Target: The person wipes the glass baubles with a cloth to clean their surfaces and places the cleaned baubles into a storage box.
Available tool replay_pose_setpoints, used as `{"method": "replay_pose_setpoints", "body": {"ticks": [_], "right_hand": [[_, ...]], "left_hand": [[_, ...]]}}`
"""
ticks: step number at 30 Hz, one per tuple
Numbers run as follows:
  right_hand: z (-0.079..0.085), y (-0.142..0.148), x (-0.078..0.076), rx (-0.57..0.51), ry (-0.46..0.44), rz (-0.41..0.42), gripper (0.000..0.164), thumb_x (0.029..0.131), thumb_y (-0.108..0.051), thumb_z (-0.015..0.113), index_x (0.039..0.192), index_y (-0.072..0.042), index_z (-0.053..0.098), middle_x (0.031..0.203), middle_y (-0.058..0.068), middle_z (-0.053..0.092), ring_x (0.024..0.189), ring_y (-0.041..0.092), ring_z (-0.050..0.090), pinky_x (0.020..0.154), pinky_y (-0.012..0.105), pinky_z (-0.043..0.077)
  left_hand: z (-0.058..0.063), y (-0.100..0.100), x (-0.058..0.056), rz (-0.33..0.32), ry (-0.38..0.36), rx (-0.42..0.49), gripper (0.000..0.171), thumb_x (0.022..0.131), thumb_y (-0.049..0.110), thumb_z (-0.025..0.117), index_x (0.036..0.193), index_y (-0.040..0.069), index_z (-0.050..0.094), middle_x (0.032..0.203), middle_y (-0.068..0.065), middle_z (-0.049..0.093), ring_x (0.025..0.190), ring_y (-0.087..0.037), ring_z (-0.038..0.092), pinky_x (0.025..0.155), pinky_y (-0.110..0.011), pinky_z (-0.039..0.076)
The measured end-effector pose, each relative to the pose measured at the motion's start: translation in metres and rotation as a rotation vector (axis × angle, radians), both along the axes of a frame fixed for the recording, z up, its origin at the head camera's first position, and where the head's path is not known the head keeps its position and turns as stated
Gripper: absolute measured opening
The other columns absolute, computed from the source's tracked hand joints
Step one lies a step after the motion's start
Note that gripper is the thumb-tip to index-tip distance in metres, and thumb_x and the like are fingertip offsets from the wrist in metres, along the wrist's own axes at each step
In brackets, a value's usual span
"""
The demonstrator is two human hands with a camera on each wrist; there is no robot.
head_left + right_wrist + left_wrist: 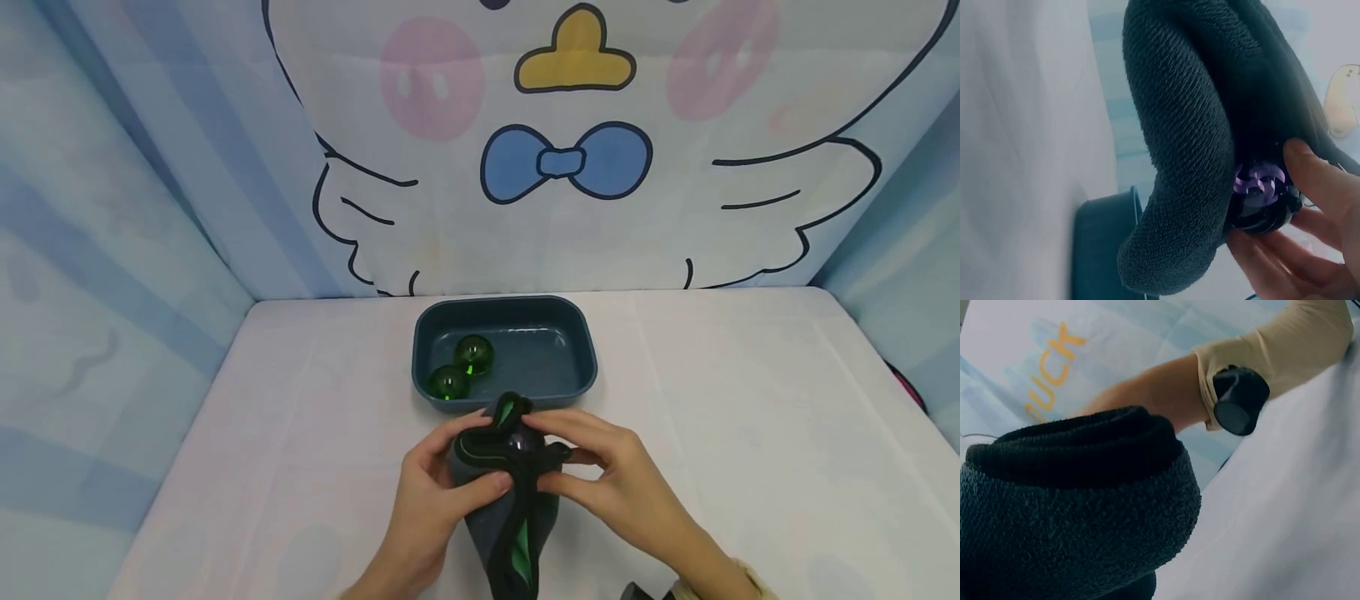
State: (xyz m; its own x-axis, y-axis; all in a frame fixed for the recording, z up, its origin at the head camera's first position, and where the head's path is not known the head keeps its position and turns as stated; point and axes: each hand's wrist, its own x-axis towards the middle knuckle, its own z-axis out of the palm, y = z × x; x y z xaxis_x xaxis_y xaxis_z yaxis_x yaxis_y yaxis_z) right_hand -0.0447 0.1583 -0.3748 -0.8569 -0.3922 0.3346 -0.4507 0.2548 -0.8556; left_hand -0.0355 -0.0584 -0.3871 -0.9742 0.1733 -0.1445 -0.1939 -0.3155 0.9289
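Both hands work on a folded piece of dark grey fuzzy cloth (pixel 480 477) with a wavy black edge and green showing in its folds. My left hand (pixel 438 492) grips it from the left, thumb on the front. Between the folds sits a dark shiny ball (pixel 1263 192), with purple gleams in the right wrist view. My right hand (pixel 611 458) holds this ball between curled fingers at the cloth's upper right. In the left wrist view the cloth (pixel 1079 531) fills the lower left and hides the left fingers.
Just beyond the hands stands a dark blue rectangular tub (pixel 588 367). Inside, on its left side, lie two clear green balls (pixel 474 354). A white cloth covers the table (pixel 712 400), with printed curtains behind and at both sides.
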Motion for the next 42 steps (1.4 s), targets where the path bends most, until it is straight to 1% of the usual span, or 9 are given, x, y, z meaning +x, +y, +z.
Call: {"method": "replay_pose_setpoints", "body": {"ticks": [5, 11, 14, 19, 24, 27, 30, 37, 42], "right_hand": [[-0.0018, -0.0009, 0.0001, 0.095, 0.102, 0.007, 0.064, 0.077, -0.010, 0.083, 0.136, -0.017, 0.060, 0.135, 0.003, 0.062, 0.123, 0.015, 0.060, 0.097, 0.024, 0.052], [-0.0054, -0.0020, -0.0004, 0.089, 0.247, 0.024, 0.065, 0.074, 0.002, 0.083, 0.134, -0.013, 0.062, 0.135, 0.006, 0.058, 0.126, 0.016, 0.055, 0.101, 0.019, 0.048], [-0.0051, -0.0015, 0.0003, 0.068, 0.255, 0.019, 0.064, 0.072, 0.002, 0.084, 0.132, -0.012, 0.063, 0.132, 0.006, 0.059, 0.123, 0.016, 0.057, 0.099, 0.019, 0.049], [-0.0041, -0.0011, 0.0018, 0.059, 0.124, -0.047, 0.062, 0.073, -0.002, 0.084, 0.130, -0.014, 0.064, 0.122, 0.001, 0.067, 0.109, 0.010, 0.065, 0.083, 0.024, 0.058], [-0.0055, -0.0021, 0.0023, 0.086, 0.057, -0.102, 0.060, 0.073, -0.004, 0.085, 0.129, -0.015, 0.066, 0.120, 0.001, 0.069, 0.106, 0.012, 0.067, 0.079, 0.025, 0.059], [-0.0058, -0.0038, 0.0008, 0.093, 0.072, -0.077, 0.063, 0.074, -0.005, 0.085, 0.132, -0.016, 0.063, 0.125, 0.001, 0.067, 0.111, 0.014, 0.066, 0.083, 0.026, 0.059], [-0.0038, -0.0044, -0.0015, 0.117, 0.140, -0.035, 0.068, 0.073, -0.006, 0.086, 0.136, -0.016, 0.060, 0.131, 0.000, 0.062, 0.116, 0.015, 0.062, 0.089, 0.025, 0.056], [-0.0069, -0.0033, -0.0047, 0.139, 0.382, 0.034, 0.059, 0.071, -0.003, 0.086, 0.126, -0.008, 0.066, 0.129, 0.008, 0.061, 0.116, 0.023, 0.061, 0.099, 0.014, 0.046], [-0.0092, -0.0046, -0.0024, 0.122, 0.338, -0.041, 0.060, 0.070, -0.001, 0.085, 0.127, -0.008, 0.066, 0.122, 0.006, 0.065, 0.109, 0.022, 0.066, 0.093, 0.013, 0.050]], "left_hand": [[-0.0010, -0.0003, -0.0019, 0.020, -0.008, -0.001, 0.059, 0.076, 0.002, 0.082, 0.130, 0.005, 0.060, 0.139, -0.012, 0.055, 0.129, -0.023, 0.051, 0.102, -0.030, 0.050], [0.0006, 0.0000, -0.0013, 0.009, 0.020, -0.002, 0.061, 0.075, 0.000, 0.082, 0.132, 0.007, 0.059, 0.141, -0.011, 0.053, 0.134, -0.022, 0.046, 0.104, -0.029, 0.048], [0.0010, 0.0011, -0.0002, -0.007, 0.032, 0.001, 0.061, 0.076, 0.001, 0.083, 0.131, 0.008, 0.060, 0.141, -0.012, 0.052, 0.133, -0.023, 0.048, 0.102, -0.030, 0.050], [-0.0017, 0.0038, 0.0011, 0.000, 0.062, 0.009, 0.060, 0.074, -0.001, 0.083, 0.129, 0.004, 0.060, 0.139, -0.013, 0.052, 0.130, -0.024, 0.051, 0.099, -0.033, 0.052], [-0.0055, 0.0058, -0.0007, 0.012, 0.017, 0.001, 0.059, 0.075, 0.000, 0.083, 0.129, 0.006, 0.061, 0.135, -0.012, 0.056, 0.130, -0.023, 0.050, 0.102, -0.032, 0.050], [-0.0054, 0.0040, -0.0003, 0.026, -0.005, -0.003, 0.059, 0.076, 0.001, 0.082, 0.130, 0.007, 0.060, 0.135, -0.011, 0.058, 0.129, -0.023, 0.051, 0.104, -0.031, 0.048], [-0.0047, 0.0021, 0.0004, 0.036, -0.016, -0.007, 0.059, 0.077, 0.003, 0.082, 0.131, 0.007, 0.059, 0.135, -0.012, 0.058, 0.129, -0.024, 0.052, 0.105, -0.032, 0.046], [-0.0076, 0.0049, -0.0019, 0.036, -0.060, 0.003, 0.058, 0.077, 0.003, 0.082, 0.131, 0.007, 0.059, 0.133, -0.012, 0.058, 0.124, -0.024, 0.055, 0.100, -0.034, 0.051], [-0.0084, 0.0059, -0.0035, 0.028, -0.076, -0.006, 0.057, 0.077, 0.005, 0.082, 0.129, 0.006, 0.060, 0.132, -0.013, 0.058, 0.120, -0.024, 0.058, 0.097, -0.034, 0.054]]}}
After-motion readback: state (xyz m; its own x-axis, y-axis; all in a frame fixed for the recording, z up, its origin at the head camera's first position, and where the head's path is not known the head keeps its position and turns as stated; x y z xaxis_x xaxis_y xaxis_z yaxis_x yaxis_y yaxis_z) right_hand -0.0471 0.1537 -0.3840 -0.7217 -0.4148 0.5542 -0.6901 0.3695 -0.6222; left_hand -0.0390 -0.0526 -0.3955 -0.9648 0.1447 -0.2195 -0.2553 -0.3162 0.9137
